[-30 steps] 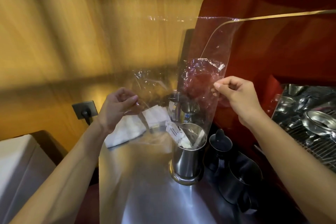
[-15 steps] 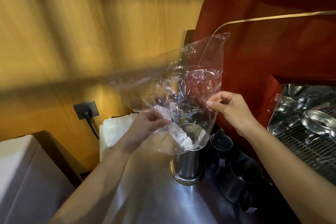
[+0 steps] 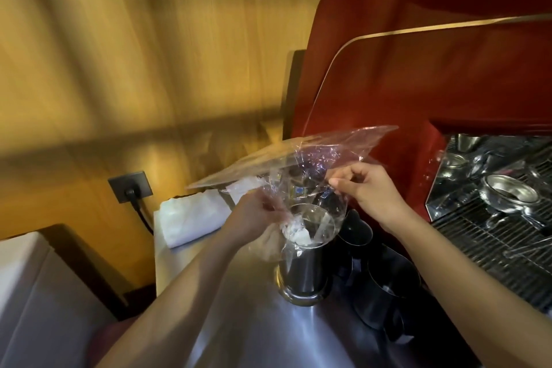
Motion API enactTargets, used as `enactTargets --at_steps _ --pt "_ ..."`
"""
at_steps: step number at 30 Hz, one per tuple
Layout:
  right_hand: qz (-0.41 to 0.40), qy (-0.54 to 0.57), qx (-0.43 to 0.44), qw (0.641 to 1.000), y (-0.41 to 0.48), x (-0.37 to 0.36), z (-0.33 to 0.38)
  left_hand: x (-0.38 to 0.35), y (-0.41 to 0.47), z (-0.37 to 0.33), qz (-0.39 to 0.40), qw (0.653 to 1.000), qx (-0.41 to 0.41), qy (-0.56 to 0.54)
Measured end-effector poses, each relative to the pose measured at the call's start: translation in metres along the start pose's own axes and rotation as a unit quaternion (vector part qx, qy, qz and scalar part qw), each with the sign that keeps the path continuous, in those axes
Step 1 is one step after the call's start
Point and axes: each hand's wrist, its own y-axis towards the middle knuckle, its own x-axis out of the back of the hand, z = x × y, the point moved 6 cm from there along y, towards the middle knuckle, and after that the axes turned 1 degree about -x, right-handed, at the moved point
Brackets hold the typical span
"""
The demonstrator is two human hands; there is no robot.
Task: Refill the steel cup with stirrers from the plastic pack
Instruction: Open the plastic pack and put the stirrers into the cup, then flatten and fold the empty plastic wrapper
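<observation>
One steel cup (image 3: 303,272) stands on the steel counter (image 3: 254,331), one clear plastic pack (image 3: 298,158) held crumpled over its mouth. Left hand (image 3: 254,218) and right hand (image 3: 370,188) each pinch the film. Two dark pitchers (image 3: 385,290) sit beside the cup; the pack's label is too blurred to read.

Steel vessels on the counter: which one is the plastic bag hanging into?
The shiny steel cup, leftmost; the dark pitchers to its right have no bag over them.

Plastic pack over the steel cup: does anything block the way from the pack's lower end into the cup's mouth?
Nothing visible does. The plastic pack, gripped by the left hand and right hand, hangs with its lower end at the open mouth of the steel cup. The dark pitchers stand off to the right.
</observation>
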Motion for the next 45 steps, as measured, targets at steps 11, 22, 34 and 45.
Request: enactTargets --at_steps 11,22,34,45 --pt "-0.023 0.021 0.015 0.999 0.0 0.008 0.005 0.031 -0.004 0.008 -0.034 0.987 0.008 -0.158" --pt "-0.038 0.08 0.052 0.995 0.011 0.015 0.03 0.113 -0.024 0.013 -0.133 0.951 0.021 -0.279" --pt "0.039 0.172 0.074 0.981 0.015 -0.007 0.066 0.167 -0.064 -0.009 -0.227 0.939 -0.049 -0.254" --pt "0.101 0.183 0.106 0.972 0.027 -0.046 0.077 0.198 -0.099 0.001 -0.309 0.929 -0.035 -0.202"
